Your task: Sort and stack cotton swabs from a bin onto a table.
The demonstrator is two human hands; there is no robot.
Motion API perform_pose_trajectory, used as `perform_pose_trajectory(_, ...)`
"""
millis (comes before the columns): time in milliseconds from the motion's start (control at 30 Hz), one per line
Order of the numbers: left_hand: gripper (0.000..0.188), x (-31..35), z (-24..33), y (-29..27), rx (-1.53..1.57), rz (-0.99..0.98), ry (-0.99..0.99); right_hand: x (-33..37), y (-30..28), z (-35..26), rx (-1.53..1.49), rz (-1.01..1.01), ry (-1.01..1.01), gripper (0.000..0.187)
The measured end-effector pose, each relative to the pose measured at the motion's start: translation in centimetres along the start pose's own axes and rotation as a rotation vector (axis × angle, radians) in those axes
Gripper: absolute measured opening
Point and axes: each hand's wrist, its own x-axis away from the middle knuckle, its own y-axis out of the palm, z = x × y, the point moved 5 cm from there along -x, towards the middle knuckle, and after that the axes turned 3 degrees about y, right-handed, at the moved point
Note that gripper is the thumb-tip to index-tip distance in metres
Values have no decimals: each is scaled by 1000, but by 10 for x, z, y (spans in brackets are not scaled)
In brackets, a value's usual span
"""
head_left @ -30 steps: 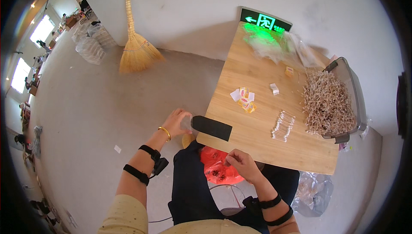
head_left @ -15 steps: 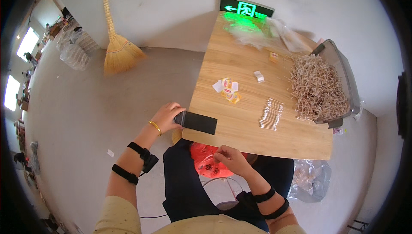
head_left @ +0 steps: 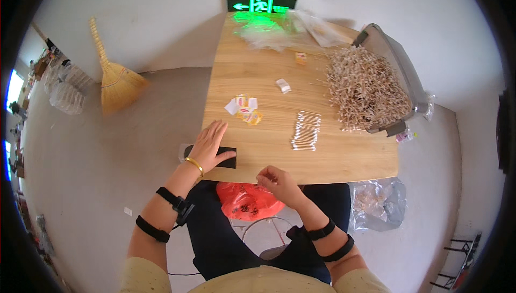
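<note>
My left hand lies over a flat black rectangular piece at the table's left front corner. Its fingers are stretched out toward the far side and the thumb stands apart. Something clear, like plastic film, shows at the piece's left end. My right hand hovers by the front edge with curled fingers; what they hold, if anything, is hidden. Beyond it, cotton swabs lie in a neat row. Small yellow and white paper packets are heaped ahead of my left hand.
A grey bin tipped at the table's right spills a large heap of swabs. Clear bags lie at the back, near a white packet and a small yellow box. A red bag hangs below the front edge.
My left hand has gone from gripping the black piece's left end to lying over it with fingers stretched. My right hand stays curled near the edge. The view has shifted right.
</note>
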Motion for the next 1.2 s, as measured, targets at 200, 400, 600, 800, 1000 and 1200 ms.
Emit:
perform_pose_trajectory(200,102,-75,21,48,-51,34,-160,4,-88,14,139,401,-28,18)
perform_pose_trajectory(400,91,-102,46,59,138,329,-315,34,-147,51,114,520,25,15)
perform_pose_trajectory(600,80,-68,143,90,360,201,-36,27,-193,79,101,651,58,15)
perform_pose_trajectory(800,79,-69,189,102,299,42,-19,-39,-210,48,180,711,-173,15)
perform_pose_trajectory(1000,61,-101,159,87,485,337,-113,-54,-204,7,53,508,-126,15)
perform_pose_trajectory(1200,33,-141,142,63,899,638,-365,-15,-106,-18,-734,-113,-15,66)
